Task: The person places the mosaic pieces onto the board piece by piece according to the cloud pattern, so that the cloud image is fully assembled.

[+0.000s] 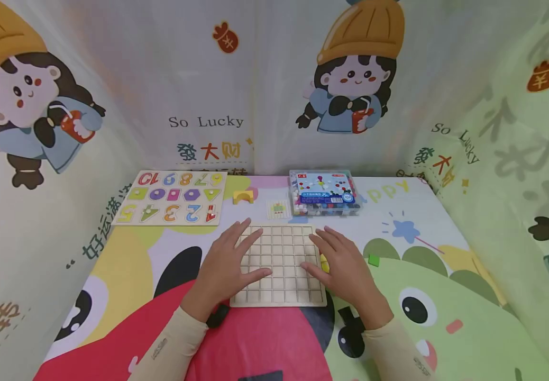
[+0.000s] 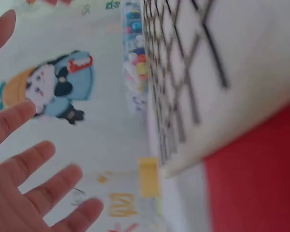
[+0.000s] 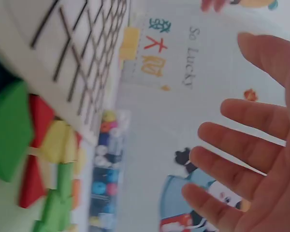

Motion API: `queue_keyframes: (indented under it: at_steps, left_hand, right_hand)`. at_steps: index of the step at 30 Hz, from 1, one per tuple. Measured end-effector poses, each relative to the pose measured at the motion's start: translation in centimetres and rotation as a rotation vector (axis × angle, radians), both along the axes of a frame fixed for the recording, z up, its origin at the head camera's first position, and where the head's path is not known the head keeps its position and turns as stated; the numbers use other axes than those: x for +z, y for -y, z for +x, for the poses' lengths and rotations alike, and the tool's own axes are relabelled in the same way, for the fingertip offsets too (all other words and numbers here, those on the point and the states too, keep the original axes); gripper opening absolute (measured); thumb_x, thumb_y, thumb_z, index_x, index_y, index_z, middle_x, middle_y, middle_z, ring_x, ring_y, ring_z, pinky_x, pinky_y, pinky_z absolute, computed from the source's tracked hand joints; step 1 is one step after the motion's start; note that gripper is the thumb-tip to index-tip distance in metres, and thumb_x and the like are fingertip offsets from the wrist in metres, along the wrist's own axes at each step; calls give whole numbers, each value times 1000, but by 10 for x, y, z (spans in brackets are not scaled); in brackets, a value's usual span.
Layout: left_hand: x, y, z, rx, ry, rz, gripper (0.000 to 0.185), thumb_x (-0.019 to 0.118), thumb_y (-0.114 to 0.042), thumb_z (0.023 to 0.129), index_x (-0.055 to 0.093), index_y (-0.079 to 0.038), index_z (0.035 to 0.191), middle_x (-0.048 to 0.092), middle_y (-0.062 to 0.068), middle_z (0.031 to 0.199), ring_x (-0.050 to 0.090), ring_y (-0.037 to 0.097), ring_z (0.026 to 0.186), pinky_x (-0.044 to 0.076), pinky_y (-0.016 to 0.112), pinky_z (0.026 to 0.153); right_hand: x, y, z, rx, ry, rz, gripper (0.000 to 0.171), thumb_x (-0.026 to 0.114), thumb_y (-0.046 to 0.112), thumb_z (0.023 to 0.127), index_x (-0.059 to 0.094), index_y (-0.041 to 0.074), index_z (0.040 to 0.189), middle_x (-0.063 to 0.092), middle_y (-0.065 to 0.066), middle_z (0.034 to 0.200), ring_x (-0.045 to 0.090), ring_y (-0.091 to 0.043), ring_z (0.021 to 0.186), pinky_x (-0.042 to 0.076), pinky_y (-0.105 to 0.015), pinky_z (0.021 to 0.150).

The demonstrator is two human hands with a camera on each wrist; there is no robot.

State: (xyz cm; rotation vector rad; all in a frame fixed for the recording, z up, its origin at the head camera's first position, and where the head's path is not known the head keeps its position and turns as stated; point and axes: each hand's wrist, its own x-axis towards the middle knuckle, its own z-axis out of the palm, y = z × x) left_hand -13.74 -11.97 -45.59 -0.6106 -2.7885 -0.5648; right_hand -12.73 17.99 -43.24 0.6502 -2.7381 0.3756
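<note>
A cartoon-printed cloth (image 1: 446,222) covered the table, and matching printed fabric with capped cartoon figures hung behind and to both sides. In the middle of the cloth lay a pale wooden grid board (image 1: 280,254), flat, its squares bare. We saw the left hand (image 1: 229,267) resting palm down on the board's left edge, fingers straight and spread, gripping nothing. The right hand (image 1: 343,264) lay the same way over the right edge, fingers stretched and loosely fanned; the right wrist view confirmed the open palm (image 3: 261,159). Small coloured blocks (image 3: 43,164), green, red and yellow, sat just beside the board's right edge, partly under that hand. Behind the board stood a clear plastic box of beads (image 1: 324,193), with a small card (image 1: 278,208) just left of it and a yellow arch block (image 1: 243,197) further left. A wooden number puzzle (image 1: 174,197) lay at the far left.
</note>
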Motion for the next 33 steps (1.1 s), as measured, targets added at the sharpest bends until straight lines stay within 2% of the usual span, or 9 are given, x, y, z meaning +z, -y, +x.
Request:
queue_keyframes:
  at_steps: [2,5,10,13,18,20,23,27,33]
  left_hand:
    - [-7,5,1,11,53,71,88,75,-71,85,48,-32,159,36,1,171,40,32,154,51,60,114]
    - [-17,12,-1,13,160,214,82,78,-62,88,51,-28,157,40,1,169,43,30,151,54,58,109]
    - [-29,25,-6,-2,353,434,82,84,-46,89,49,-19,158,50,4,161,51,31,146,51,57,114]
    - [-36,34,-8,21,427,486,85,86,-42,88,47,-18,159,52,4,159,54,30,144,50,54,117]
    - [-43,47,-13,47,443,408,83,86,-46,85,51,-21,157,48,8,163,41,36,153,43,63,119]
    - [-45,50,-16,19,434,362,80,86,-46,85,55,-20,153,48,9,163,33,39,157,39,67,121]
    - [-46,55,-21,-29,423,316,78,88,-44,81,59,-18,149,50,9,161,23,42,161,24,71,127]
    - [-48,61,-25,-66,411,264,83,89,-44,78,59,-15,149,50,11,162,19,45,161,8,74,128]
    - [-50,67,-25,-90,430,219,82,90,-44,75,61,-15,147,47,8,165,15,45,162,6,74,128]
  right_hand:
    - [-8,-3,3,-16,-34,-66,62,82,46,90,69,8,138,68,-15,141,61,-36,135,55,-58,108]
    - [-20,-8,4,-58,-37,-181,52,85,37,89,74,6,129,74,-15,129,68,-35,123,60,-55,99]
    - [-34,-18,1,-104,49,-319,44,84,26,91,74,4,129,75,-16,127,70,-37,119,60,-58,99]
    - [-37,-23,-1,-105,104,-366,44,81,24,95,72,3,132,75,-16,127,71,-36,116,60,-58,99]
    - [-36,-30,-3,-112,162,-427,46,80,26,95,71,3,134,75,-15,125,73,-34,111,62,-56,93]
    - [-35,-32,-4,-114,174,-443,45,80,25,96,71,3,134,75,-15,126,73,-34,111,63,-56,92]
    - [-33,-33,-6,-118,188,-447,46,79,26,96,70,3,135,74,-15,127,72,-34,112,63,-56,92]
    - [-34,-34,-7,-112,203,-449,49,80,29,96,69,4,137,74,-15,128,72,-34,113,62,-56,93]
    - [-35,-35,-9,-110,244,-460,50,78,32,97,68,6,138,73,-14,130,71,-35,115,62,-56,95]
